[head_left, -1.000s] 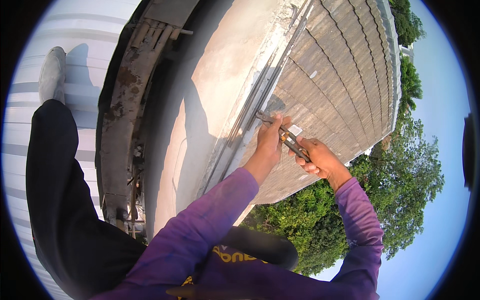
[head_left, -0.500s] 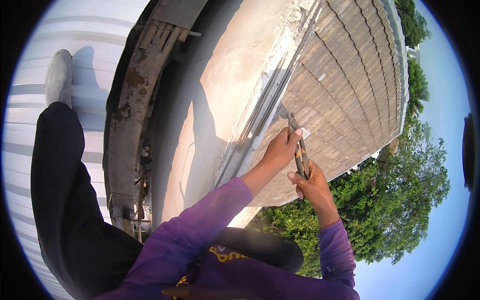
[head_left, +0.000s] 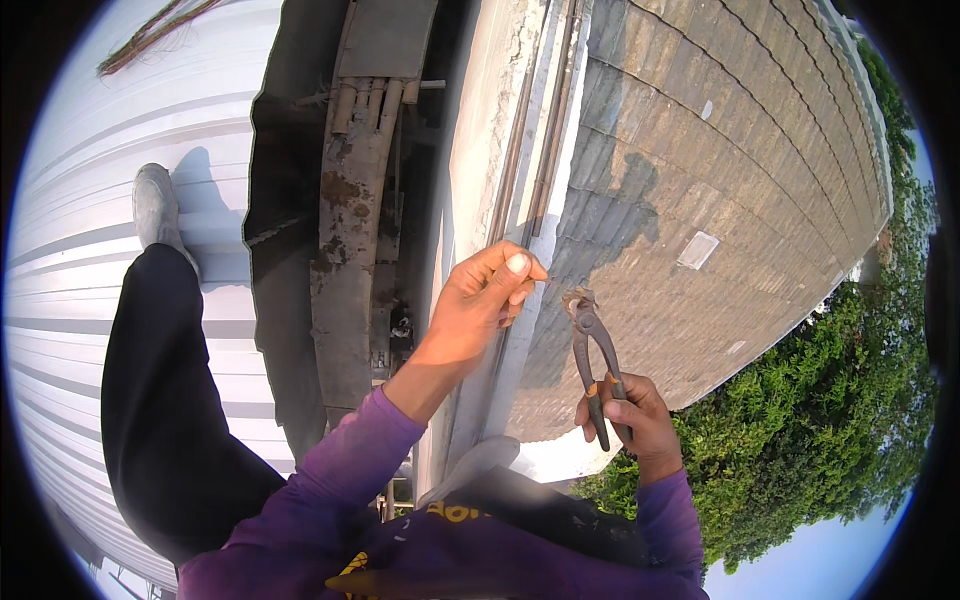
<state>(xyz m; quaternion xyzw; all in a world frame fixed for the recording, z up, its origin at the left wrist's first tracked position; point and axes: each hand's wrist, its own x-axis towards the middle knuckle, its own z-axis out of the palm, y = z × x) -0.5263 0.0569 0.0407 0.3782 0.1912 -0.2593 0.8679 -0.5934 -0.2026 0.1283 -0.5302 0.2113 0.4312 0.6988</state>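
Observation:
My right hand [head_left: 645, 418] is wrapped round one handle of a pair of dark pincers [head_left: 586, 365], which has orange marks on its handles. The pincers point upward with their handles spread apart; the rounded jaws are at the top. To the left of those jaws, my left hand [head_left: 482, 292] is closed in a pinch, thumb against fingertips. Something thin may poke out past the fingertips, but it is too small to name. The two hands are apart, both in front of the tiled roof slope.
White corrugated metal roofing [head_left: 80, 290] lies on the left, with my shoe [head_left: 158, 205] on it and a bundle of thin reddish rods or wires [head_left: 160, 35] farther off. A dark gap with a rusty beam [head_left: 345, 250] runs between it and the grey tiled roof [head_left: 740, 150]. Trees [head_left: 790, 420] stand beyond.
My left hand has come off the pincers and moved left. The pincers' handles have spread in my right hand. The view has shifted, showing more of the white roofing.

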